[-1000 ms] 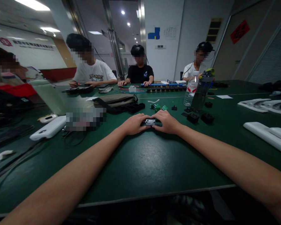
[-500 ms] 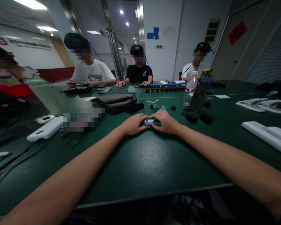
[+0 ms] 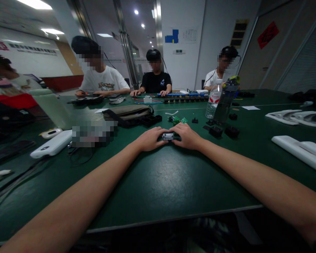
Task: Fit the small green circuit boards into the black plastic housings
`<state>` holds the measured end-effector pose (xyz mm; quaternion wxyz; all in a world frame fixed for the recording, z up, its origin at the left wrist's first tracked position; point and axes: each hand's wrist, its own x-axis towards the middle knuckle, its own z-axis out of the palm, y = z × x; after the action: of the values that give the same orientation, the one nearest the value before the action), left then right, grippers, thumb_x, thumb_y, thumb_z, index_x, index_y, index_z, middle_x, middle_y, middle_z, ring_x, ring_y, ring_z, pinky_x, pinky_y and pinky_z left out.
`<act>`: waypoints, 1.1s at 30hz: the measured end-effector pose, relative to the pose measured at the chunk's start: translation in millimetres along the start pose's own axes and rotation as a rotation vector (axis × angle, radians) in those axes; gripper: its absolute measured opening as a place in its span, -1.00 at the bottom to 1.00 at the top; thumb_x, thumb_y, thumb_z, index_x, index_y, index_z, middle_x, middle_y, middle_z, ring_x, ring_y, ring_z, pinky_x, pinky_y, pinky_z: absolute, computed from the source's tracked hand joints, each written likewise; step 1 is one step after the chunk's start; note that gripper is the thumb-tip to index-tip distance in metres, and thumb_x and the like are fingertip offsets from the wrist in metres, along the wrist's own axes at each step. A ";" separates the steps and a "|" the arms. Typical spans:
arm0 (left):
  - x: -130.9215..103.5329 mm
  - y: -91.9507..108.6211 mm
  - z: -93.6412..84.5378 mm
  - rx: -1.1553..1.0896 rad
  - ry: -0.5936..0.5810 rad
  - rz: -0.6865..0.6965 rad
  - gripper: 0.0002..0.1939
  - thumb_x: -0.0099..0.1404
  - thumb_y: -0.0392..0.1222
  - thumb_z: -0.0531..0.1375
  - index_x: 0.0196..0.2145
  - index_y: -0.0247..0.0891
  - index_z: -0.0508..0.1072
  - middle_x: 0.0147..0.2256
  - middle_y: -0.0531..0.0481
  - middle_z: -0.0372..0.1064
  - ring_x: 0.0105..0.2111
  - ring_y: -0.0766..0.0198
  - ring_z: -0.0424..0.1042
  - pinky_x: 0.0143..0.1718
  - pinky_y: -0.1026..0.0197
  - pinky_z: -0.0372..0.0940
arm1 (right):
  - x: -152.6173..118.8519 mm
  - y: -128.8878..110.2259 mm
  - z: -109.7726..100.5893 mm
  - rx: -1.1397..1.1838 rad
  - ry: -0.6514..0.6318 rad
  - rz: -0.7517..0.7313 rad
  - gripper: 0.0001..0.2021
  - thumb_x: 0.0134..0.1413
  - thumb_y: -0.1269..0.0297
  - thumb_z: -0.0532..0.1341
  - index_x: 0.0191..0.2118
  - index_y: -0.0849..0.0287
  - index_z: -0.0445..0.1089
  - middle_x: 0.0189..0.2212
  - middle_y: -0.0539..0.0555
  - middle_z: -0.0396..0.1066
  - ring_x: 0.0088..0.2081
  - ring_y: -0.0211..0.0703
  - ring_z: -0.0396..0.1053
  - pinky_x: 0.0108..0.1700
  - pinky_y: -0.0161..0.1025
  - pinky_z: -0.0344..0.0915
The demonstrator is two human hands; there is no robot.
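A small silver-faced module with dark ends (image 3: 168, 136) sits between my two hands, just above or on the green table (image 3: 171, 182). My left hand (image 3: 151, 138) grips its left end between thumb and fingers. At the other end, my right hand (image 3: 187, 136) holds it the same way. The module's exact kind is too small to make out. Right behind my fingers lie green circuit boards (image 3: 177, 120). To the right of them are a small black part (image 3: 195, 121) and black block-shaped parts (image 3: 215, 131).
A water bottle (image 3: 212, 105) and a dark bottle with a yellow-green lid (image 3: 225, 102) stand at right. White curved pieces (image 3: 289, 117) lie further right. On the left are a bag (image 3: 131, 114), a white power bank (image 3: 51, 144) and a pale green tumbler (image 3: 51, 109). Several people sit opposite.
The module tilts slightly between my fingers, and my right thumb has shifted a little. My hands stay in almost the same place.
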<state>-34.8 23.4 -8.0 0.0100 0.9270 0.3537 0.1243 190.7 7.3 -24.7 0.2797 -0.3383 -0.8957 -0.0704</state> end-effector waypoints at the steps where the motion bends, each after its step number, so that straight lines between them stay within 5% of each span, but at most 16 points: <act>1: 0.0 -0.1 0.1 0.001 -0.002 -0.003 -0.45 0.33 0.10 0.12 0.16 -0.26 0.35 -0.09 -0.18 0.40 -0.09 0.05 0.43 -0.01 0.05 0.32 | 0.0 0.0 0.1 0.003 0.002 -0.001 -0.66 0.06 0.31 0.29 -0.01 0.18 0.41 -0.13 0.19 0.48 -0.05 0.07 0.32 0.00 -0.02 0.22; 33: 0.7 -1.4 0.5 -0.012 0.001 0.002 -0.46 0.33 0.09 0.11 0.15 -0.27 0.36 -0.08 -0.19 0.40 -0.07 0.02 0.42 0.00 0.03 0.32 | 0.7 0.8 1.0 0.013 -0.001 -0.005 -0.66 0.06 0.31 0.29 -0.01 0.21 0.42 -0.13 0.21 0.48 -0.05 0.08 0.33 0.02 -0.01 0.23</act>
<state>-35.1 25.0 -8.5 0.0153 0.9273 0.3518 0.1269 190.3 8.7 -25.1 0.2813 -0.3343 -0.8972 -0.0652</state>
